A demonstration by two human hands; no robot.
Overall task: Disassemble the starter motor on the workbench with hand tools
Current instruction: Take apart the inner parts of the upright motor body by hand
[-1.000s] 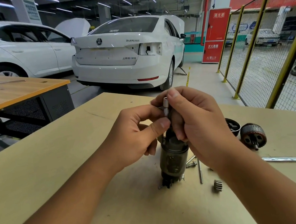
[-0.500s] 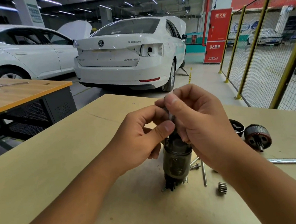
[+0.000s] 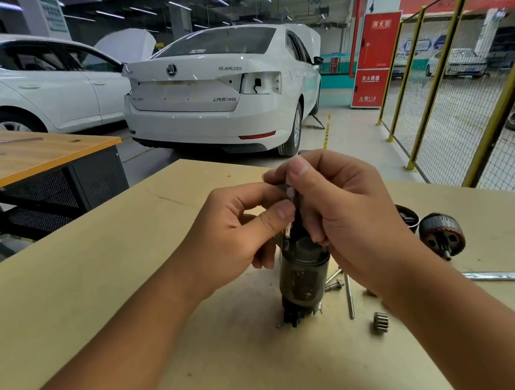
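While the starter motor (image 3: 303,280) stands upright on the tabletop (image 3: 70,294), both hands meet above its top end. The left hand (image 3: 238,237) and the right hand (image 3: 340,215) each curl their fingers round a thin metal shaft (image 3: 290,191) sticking up from the motor. Just right of the motor lie long bolts (image 3: 349,296) and a small gear (image 3: 380,322); farther right sit a wound rotor (image 3: 441,235) and a wrench (image 3: 509,276).
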